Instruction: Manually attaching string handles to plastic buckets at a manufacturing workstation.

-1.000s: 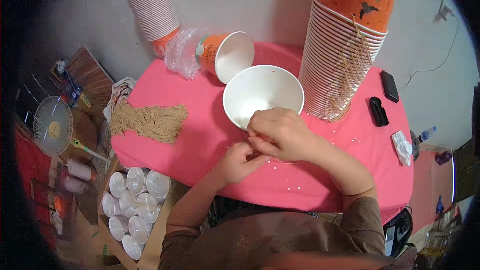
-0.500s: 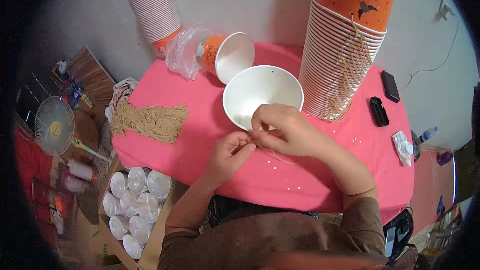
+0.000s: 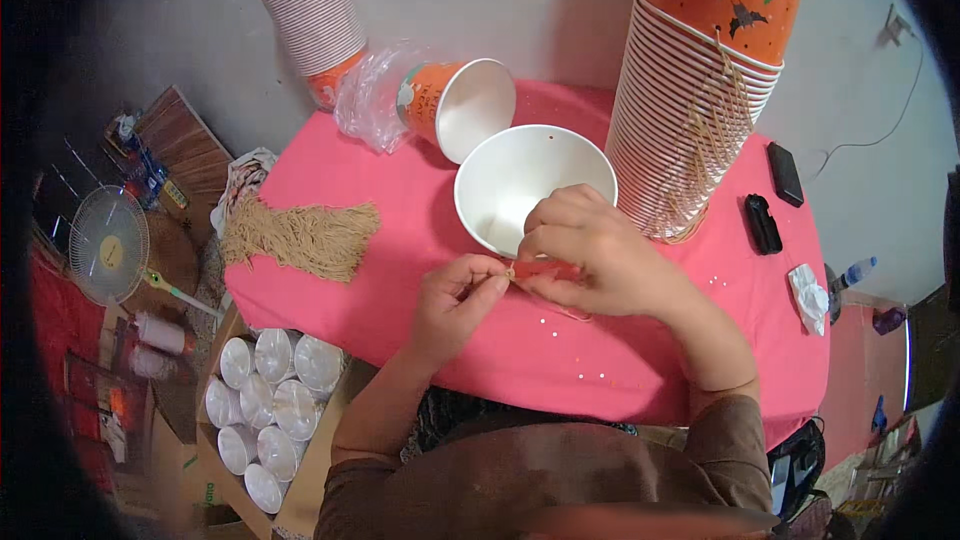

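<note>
A white-lined paper bucket point(image 3: 505, 180) stands open side up on the table in front of me, with a small hole near its far rim. At its near rim my left hand point(image 3: 448, 306) is closed, thumb and forefinger pinching a tan string point(image 3: 511, 272). My right hand point(image 3: 605, 258) is bent just to the right, its fingers curled in over the same string. A loose end of string hangs below the right thumb onto the cloth. The bucket's orange outside shows between the right thumb and forefinger; the exact fingertip contact there is partly hidden.
A bundle of tan strings point(image 3: 300, 238) lies left on the pink tablecloth point(image 3: 410, 205). A tall stack of buckets point(image 3: 670, 120) with string handles stands right; another bucket point(image 3: 475, 110) lies tipped behind. A black case point(image 3: 762, 224), tissue point(image 3: 808, 298) and boxed cups point(image 3: 257, 400) surround.
My right hand has drawn slightly away from the left, opening a gap between them at the rim. The left pinch stays in place. The whole view has shifted slightly.
</note>
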Action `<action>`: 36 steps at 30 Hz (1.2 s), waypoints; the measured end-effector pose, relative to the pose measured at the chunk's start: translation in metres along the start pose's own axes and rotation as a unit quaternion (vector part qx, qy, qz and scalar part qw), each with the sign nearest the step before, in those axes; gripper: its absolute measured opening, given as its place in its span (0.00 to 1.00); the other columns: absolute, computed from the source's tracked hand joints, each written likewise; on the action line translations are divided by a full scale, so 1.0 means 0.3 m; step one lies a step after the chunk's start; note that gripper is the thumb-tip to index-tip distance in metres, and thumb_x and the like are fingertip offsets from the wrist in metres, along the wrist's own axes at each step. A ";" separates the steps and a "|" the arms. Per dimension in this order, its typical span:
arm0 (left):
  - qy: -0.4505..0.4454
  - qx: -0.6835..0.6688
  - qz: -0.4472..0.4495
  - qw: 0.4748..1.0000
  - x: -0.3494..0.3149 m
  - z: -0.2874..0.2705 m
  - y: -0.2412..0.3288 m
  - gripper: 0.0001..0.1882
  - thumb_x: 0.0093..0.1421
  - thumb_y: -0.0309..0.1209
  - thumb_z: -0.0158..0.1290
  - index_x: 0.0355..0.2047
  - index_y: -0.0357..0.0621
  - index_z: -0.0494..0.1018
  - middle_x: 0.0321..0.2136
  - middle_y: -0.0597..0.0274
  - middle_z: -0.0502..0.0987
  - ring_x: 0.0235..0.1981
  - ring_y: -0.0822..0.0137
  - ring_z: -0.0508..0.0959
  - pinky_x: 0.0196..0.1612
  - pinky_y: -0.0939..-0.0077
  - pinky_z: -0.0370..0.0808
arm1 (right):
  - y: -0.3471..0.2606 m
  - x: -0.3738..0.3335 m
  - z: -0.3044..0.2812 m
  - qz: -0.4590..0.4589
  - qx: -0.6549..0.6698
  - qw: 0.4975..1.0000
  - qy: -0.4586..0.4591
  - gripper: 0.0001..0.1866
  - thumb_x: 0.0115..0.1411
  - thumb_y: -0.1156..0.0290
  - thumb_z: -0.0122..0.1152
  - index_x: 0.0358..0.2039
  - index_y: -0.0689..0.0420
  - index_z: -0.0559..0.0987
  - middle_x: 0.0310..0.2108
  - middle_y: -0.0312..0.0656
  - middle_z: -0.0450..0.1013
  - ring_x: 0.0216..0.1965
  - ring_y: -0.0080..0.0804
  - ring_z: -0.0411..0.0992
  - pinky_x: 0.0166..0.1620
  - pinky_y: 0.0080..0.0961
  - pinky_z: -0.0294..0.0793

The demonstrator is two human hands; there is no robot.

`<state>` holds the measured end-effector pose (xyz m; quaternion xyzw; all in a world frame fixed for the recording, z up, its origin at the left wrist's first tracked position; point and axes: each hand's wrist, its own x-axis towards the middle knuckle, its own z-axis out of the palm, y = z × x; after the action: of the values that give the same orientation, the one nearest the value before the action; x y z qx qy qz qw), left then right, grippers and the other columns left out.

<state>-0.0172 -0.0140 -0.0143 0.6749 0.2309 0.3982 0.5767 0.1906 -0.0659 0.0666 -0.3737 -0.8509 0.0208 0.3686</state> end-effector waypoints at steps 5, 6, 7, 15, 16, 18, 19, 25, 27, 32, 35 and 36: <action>0.005 0.010 0.019 1.000 0.002 0.001 0.006 0.02 0.63 0.23 0.52 0.35 0.38 0.74 0.22 0.78 0.68 0.23 0.86 0.63 0.26 0.87 0.60 | -0.009 0.001 0.024 -0.028 -0.037 0.999 -0.002 0.11 0.46 0.71 0.68 0.30 0.55 0.76 0.31 0.39 0.70 0.38 0.39 0.70 0.46 0.36 0.66; -0.003 0.005 0.017 1.000 0.002 0.002 0.011 0.02 0.63 0.23 0.52 0.35 0.38 0.74 0.22 0.78 0.68 0.23 0.86 0.63 0.26 0.87 0.60 | -0.007 0.002 0.029 -0.047 -0.057 0.997 0.011 0.11 0.47 0.69 0.67 0.30 0.56 0.75 0.30 0.39 0.68 0.37 0.38 0.69 0.44 0.36 0.65; -0.011 -0.002 0.015 1.000 0.002 0.004 0.015 0.03 0.63 0.23 0.52 0.36 0.38 0.74 0.22 0.78 0.68 0.23 0.86 0.63 0.26 0.87 0.60 | -0.005 0.001 0.032 -0.047 -0.057 0.997 0.011 0.11 0.47 0.69 0.67 0.30 0.56 0.75 0.30 0.39 0.68 0.37 0.38 0.69 0.44 0.36 0.65; -0.001 -0.023 0.013 1.000 0.010 0.007 0.018 0.05 0.63 0.21 0.51 0.38 0.37 0.74 0.21 0.79 0.67 0.23 0.86 0.63 0.25 0.88 0.59 | 0.002 -0.005 0.008 -0.009 -0.056 0.998 0.004 0.08 0.48 0.74 0.67 0.28 0.56 0.76 0.31 0.39 0.72 0.38 0.39 0.71 0.48 0.36 0.67; 0.002 -0.014 0.018 1.000 0.012 0.009 0.021 0.05 0.63 0.21 0.51 0.39 0.37 0.74 0.21 0.79 0.67 0.22 0.86 0.62 0.25 0.88 0.59 | 0.002 -0.005 0.008 -0.009 -0.056 0.998 0.004 0.08 0.48 0.74 0.67 0.28 0.56 0.76 0.31 0.39 0.72 0.38 0.39 0.71 0.48 0.36 0.67; 0.006 0.001 0.042 0.999 0.017 0.010 0.020 0.06 0.63 0.20 0.51 0.39 0.37 0.74 0.21 0.79 0.67 0.22 0.86 0.62 0.25 0.88 0.59 | 0.003 -0.007 0.009 -0.009 -0.054 0.998 0.004 0.08 0.48 0.75 0.67 0.28 0.57 0.76 0.31 0.39 0.72 0.39 0.39 0.71 0.48 0.35 0.67; 0.011 0.017 0.066 0.998 0.017 0.010 0.018 0.06 0.63 0.19 0.51 0.39 0.37 0.75 0.21 0.79 0.67 0.22 0.87 0.62 0.25 0.89 0.58 | 0.003 -0.007 0.009 -0.010 -0.054 0.998 0.004 0.08 0.48 0.75 0.67 0.28 0.57 0.76 0.31 0.39 0.72 0.39 0.39 0.71 0.48 0.35 0.67; 0.035 0.063 0.109 0.991 0.013 0.035 0.029 0.06 0.61 0.18 0.53 0.37 0.38 0.76 0.18 0.81 0.64 0.20 0.87 0.60 0.23 0.88 0.56 | 0.003 -0.007 -0.003 0.002 -0.026 1.000 -0.003 0.08 0.48 0.76 0.66 0.28 0.58 0.75 0.31 0.40 0.73 0.37 0.39 0.71 0.49 0.36 0.67; 0.040 0.062 0.111 0.991 0.017 0.047 0.043 0.05 0.61 0.18 0.53 0.37 0.39 0.76 0.18 0.81 0.64 0.20 0.87 0.60 0.22 0.88 0.56 | 0.008 -0.010 -0.011 -0.001 -0.030 0.999 -0.013 0.07 0.49 0.77 0.66 0.28 0.58 0.75 0.31 0.40 0.72 0.37 0.39 0.71 0.51 0.38 0.67; 0.048 0.091 0.115 0.988 0.006 0.028 0.038 0.05 0.61 0.19 0.54 0.36 0.39 0.77 0.17 0.80 0.63 0.19 0.86 0.60 0.22 0.87 0.57 | 0.010 0.002 -0.031 -0.034 -0.030 0.998 -0.031 0.07 0.49 0.76 0.65 0.27 0.57 0.75 0.30 0.39 0.71 0.38 0.38 0.71 0.54 0.41 0.65; 0.054 0.061 0.124 0.989 0.002 0.032 0.033 0.04 0.61 0.19 0.54 0.36 0.39 0.77 0.17 0.80 0.63 0.19 0.86 0.60 0.22 0.87 0.57 | 0.014 0.003 -0.037 -0.047 -0.029 0.998 -0.030 0.07 0.49 0.76 0.65 0.27 0.57 0.75 0.30 0.38 0.71 0.38 0.37 0.71 0.56 0.42 0.65; 0.052 0.067 0.136 0.987 0.001 0.030 0.034 0.04 0.61 0.19 0.54 0.36 0.39 0.77 0.17 0.80 0.63 0.19 0.86 0.60 0.22 0.87 0.56 | 0.014 0.004 -0.039 -0.051 -0.032 0.998 -0.028 0.07 0.48 0.77 0.65 0.27 0.57 0.75 0.30 0.38 0.71 0.38 0.37 0.71 0.56 0.42 0.64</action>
<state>-0.0113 -0.0214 -0.0046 0.7153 0.1931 0.4911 0.4580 0.2002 -0.0648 0.0744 -0.3410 -0.8789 -0.0145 0.3333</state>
